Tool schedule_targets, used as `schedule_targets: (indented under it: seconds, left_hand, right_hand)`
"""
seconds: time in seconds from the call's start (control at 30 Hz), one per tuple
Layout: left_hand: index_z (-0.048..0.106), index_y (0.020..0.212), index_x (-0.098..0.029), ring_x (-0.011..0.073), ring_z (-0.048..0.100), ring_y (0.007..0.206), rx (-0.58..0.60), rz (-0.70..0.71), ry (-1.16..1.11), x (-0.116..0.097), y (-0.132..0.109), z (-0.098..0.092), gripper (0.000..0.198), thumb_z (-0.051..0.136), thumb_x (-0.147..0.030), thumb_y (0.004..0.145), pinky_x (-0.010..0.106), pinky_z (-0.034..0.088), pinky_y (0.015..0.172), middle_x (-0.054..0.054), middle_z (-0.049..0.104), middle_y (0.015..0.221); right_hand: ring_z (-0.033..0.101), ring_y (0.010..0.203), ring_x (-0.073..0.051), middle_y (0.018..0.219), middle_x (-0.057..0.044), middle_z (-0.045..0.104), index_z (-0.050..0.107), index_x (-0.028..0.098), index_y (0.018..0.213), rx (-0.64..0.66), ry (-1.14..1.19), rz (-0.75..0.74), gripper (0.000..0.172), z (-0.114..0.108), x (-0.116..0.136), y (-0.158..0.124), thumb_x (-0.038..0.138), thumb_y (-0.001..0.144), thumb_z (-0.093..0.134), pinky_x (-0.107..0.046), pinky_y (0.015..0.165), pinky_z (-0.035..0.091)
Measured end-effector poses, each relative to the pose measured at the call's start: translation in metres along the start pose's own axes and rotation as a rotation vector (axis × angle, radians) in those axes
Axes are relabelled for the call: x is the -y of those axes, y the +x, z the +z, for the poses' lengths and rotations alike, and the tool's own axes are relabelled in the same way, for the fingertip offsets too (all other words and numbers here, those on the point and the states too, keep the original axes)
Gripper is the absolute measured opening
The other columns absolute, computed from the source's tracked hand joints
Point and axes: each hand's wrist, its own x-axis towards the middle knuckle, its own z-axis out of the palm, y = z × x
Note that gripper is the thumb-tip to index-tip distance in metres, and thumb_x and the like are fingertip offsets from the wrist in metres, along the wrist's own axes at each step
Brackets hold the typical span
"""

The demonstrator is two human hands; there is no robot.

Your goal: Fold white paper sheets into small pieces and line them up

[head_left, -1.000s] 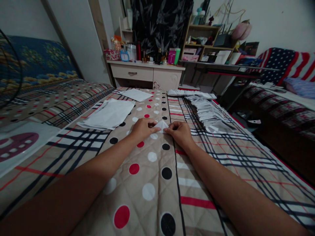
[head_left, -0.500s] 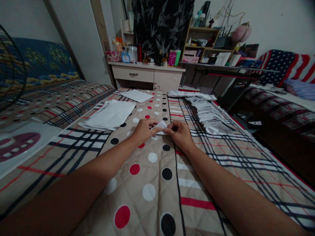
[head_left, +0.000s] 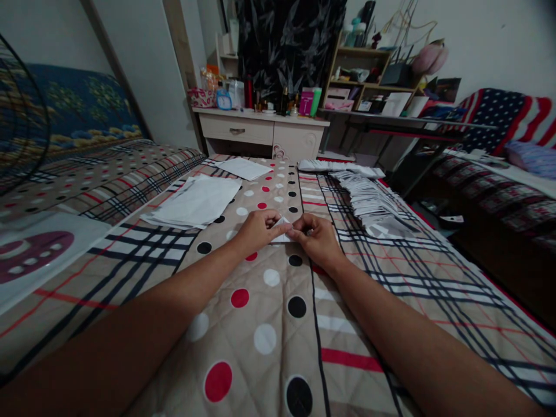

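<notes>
Between my two hands is a small folded piece of white paper (head_left: 281, 237), close over the dotted bedspread (head_left: 271, 313). My left hand (head_left: 259, 229) is closed on its left side, thumb lying along the front. My right hand (head_left: 318, 236) pinches the right side, its thumb and index finger close to the left thumb. The fingers cover much of the paper, so only its pointed top and a strip along the bottom show. Beyond my left hand lies a stack of white paper sheets (head_left: 195, 200). To the right is a long row of folded white papers (head_left: 369, 200).
A smaller paper stack (head_left: 244, 168) lies farther back, and a long white bundle (head_left: 341, 169) lies at the back right. On the left is a plastic bag (head_left: 47, 249) with a purple print. A white dresser (head_left: 237, 130) stands beyond the bed.
The right thumb and fingers have shifted slightly left over the paper, closer to the left thumb. The whole view has moved a little; the paper stacks stay in place.
</notes>
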Motion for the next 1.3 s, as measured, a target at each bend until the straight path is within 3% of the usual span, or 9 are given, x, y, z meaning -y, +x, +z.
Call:
schedule_targets:
  seconds: [0.23, 0.37, 0.5, 0.63, 0.73, 0.83, 1.1, 1.23, 1.3]
  left_hand:
    - [0.062, 0.084, -0.014, 0.0121, 0.052, 0.06, 0.033, 0.007, 0.025, -0.004, -0.002, -0.002, 0.035, 0.064, -0.048, 0.077, 0.023, 0.036, 0.053, 0.0, 0.061, 0.069]
    - [0.062, 0.071, -0.014, 0.0107, 0.047, 0.057, 0.053, 0.057, 0.028, -0.006, -0.003, -0.004, 0.033, 0.061, -0.047, 0.079, 0.023, 0.034, 0.053, -0.001, 0.055, 0.063]
    - [0.058, 0.06, -0.015, 0.0094, 0.039, 0.055, -0.006, 0.112, 0.065, -0.01, -0.003, -0.006, 0.034, 0.056, -0.042, 0.081, 0.024, 0.03, 0.053, -0.003, 0.046, 0.056]
    - [0.057, 0.06, -0.015, 0.0102, 0.039, 0.056, -0.093, 0.104, 0.075, -0.011, -0.003, -0.007, 0.034, 0.054, -0.04, 0.082, 0.024, 0.03, 0.054, -0.003, 0.043, 0.055]
    - [0.057, 0.062, -0.016, 0.0112, 0.043, 0.058, -0.124, 0.097, 0.071, -0.009, -0.003, -0.004, 0.032, 0.053, -0.04, 0.083, 0.024, 0.033, 0.055, -0.002, 0.046, 0.057]
    - [0.055, 0.066, -0.018, 0.011, 0.045, 0.052, -0.103, 0.061, 0.056, -0.009, -0.004, 0.0, 0.031, 0.05, -0.041, 0.086, 0.023, 0.033, 0.051, -0.003, 0.047, 0.056]
    - [0.052, 0.067, -0.019, 0.0125, 0.047, 0.058, -0.208, 0.147, 0.291, -0.012, -0.005, 0.002, 0.031, 0.047, -0.038, 0.091, 0.025, 0.033, 0.059, -0.002, 0.049, 0.057]
    - [0.049, 0.064, -0.019, 0.012, 0.042, 0.057, -0.25, 0.159, 0.328, -0.01, -0.003, -0.003, 0.036, 0.045, -0.04, 0.093, 0.026, 0.03, 0.058, -0.002, 0.044, 0.056]
    - [0.046, 0.061, -0.019, 0.0115, 0.038, 0.055, -0.25, 0.159, 0.357, -0.01, -0.003, -0.006, 0.039, 0.046, -0.041, 0.092, 0.026, 0.027, 0.056, -0.003, 0.04, 0.054]
  right_hand:
    - [0.052, 0.063, -0.013, 0.064, 0.002, 0.058, 0.054, 0.019, 0.063, -0.006, 0.013, -0.068, 0.016, -0.001, 0.0, -0.001, 0.025, 0.072, 0.066, -0.025, 0.063, 0.041]
    - [0.052, 0.064, -0.013, 0.064, 0.002, 0.057, 0.055, 0.019, 0.064, 0.005, 0.018, -0.067, 0.016, 0.0, 0.001, -0.001, 0.025, 0.072, 0.066, -0.026, 0.064, 0.041]
    - [0.05, 0.061, -0.011, 0.065, 0.003, 0.056, 0.054, 0.019, 0.068, -0.008, 0.142, -0.02, 0.018, 0.002, 0.002, 0.001, 0.027, 0.069, 0.07, -0.025, 0.06, 0.041]
    - [0.054, 0.063, -0.012, 0.073, 0.003, 0.06, 0.056, 0.019, 0.086, 0.0, 0.305, 0.062, 0.035, 0.004, 0.0, 0.002, 0.033, 0.063, 0.078, -0.024, 0.057, 0.042]
    - [0.048, 0.055, -0.01, 0.064, 0.003, 0.057, 0.057, 0.018, 0.072, 0.078, 0.271, 0.101, 0.031, 0.004, -0.001, 0.002, 0.042, 0.066, 0.076, -0.022, 0.05, 0.037]
    - [0.044, 0.049, -0.009, 0.055, 0.004, 0.054, 0.054, 0.018, 0.061, 0.075, 0.281, 0.105, 0.035, 0.004, 0.0, 0.001, 0.044, 0.065, 0.077, -0.022, 0.046, 0.034]
    - [0.049, 0.041, -0.01, 0.052, 0.001, 0.059, 0.058, 0.018, 0.065, 0.07, 0.384, 0.163, 0.037, 0.007, 0.01, -0.005, 0.052, 0.072, 0.071, -0.022, 0.04, 0.038]
    - [0.055, 0.042, -0.012, 0.056, 0.0, 0.063, 0.057, 0.019, 0.07, 0.146, 0.393, 0.144, 0.037, 0.007, 0.013, -0.006, 0.054, 0.078, 0.064, -0.023, 0.042, 0.041]
    - [0.052, 0.039, -0.011, 0.055, 0.002, 0.061, 0.055, 0.02, 0.071, 0.18, 0.359, 0.138, 0.036, 0.007, 0.012, -0.007, 0.054, 0.082, 0.059, -0.022, 0.039, 0.037]
